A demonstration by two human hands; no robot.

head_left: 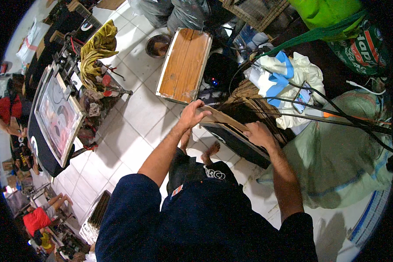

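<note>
In front of my body stands a thin brown board (225,118), tilted on edge, with black cloth (238,143) on the side nearest me. My left hand (194,115) grips its left end, thumb along the top edge. Farther right, my right hand (260,134) is closed over the same top edge, its fingertips partly hidden. A stack of brown boards (260,107) stands just beyond the right hand. Past my left hand lies a long wooden box or bench (184,65) with a brown top and pale sides.
To the left, a framed printing screen (59,115) sits on a press beside a yellow cloth (99,52). White and blue fabric (288,78) with a phone (302,99) lies at right, crossed by black cables. A big pale green sack (336,153) fills the right. Other people work far left.
</note>
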